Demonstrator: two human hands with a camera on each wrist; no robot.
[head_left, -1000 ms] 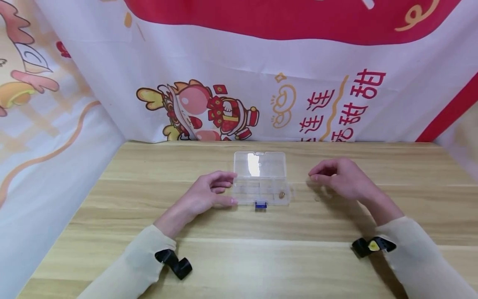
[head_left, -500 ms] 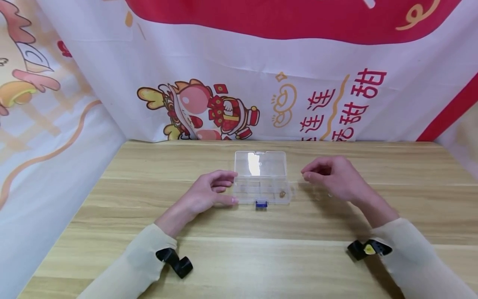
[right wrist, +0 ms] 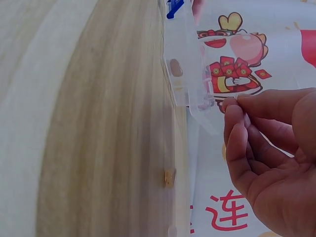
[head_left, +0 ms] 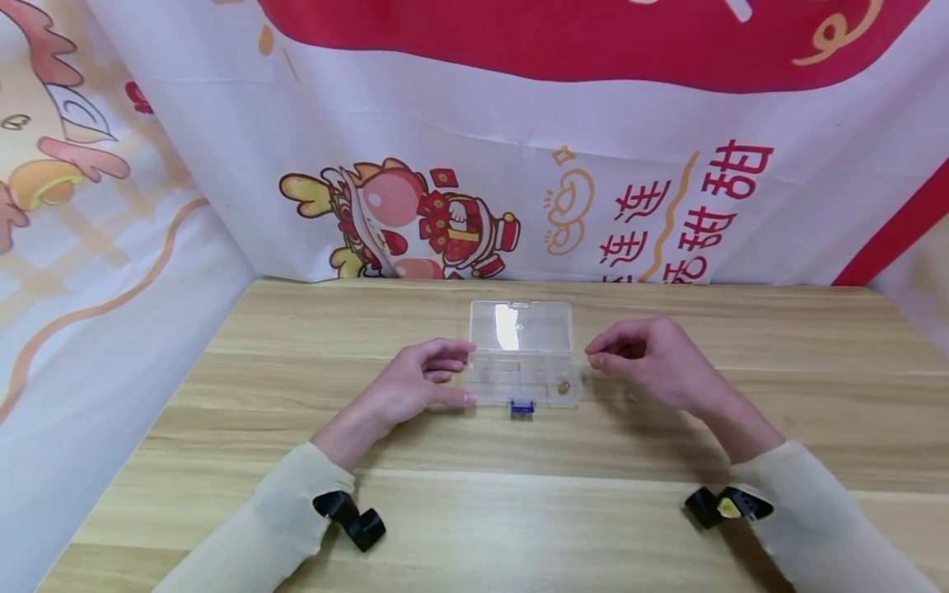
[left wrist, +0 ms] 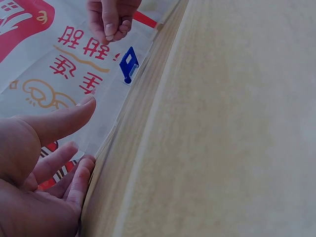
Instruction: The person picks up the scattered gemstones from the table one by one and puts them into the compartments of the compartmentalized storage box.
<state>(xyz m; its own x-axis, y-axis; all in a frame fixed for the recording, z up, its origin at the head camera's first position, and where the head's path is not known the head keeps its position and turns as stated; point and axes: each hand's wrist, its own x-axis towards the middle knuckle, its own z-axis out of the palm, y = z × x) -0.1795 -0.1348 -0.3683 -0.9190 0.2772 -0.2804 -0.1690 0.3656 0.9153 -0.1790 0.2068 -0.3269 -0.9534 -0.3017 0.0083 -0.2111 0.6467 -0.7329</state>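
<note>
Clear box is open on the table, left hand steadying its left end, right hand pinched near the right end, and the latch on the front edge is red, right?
Not quite: the latch is blue, as the head view shows. The rest holds: the clear box lies open on the table, the left hand steadies its left end, and the right hand is pinched near its right end.

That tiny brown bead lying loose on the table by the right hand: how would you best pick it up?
Pinch the brown bead from straight above, thumb and forefinger on opposite sides. It is small and lies low on the wooden table, so only fingertips would likely fit around it. The right hand is nearest; the clear box stands to its left, leaving the top approach open.
</note>
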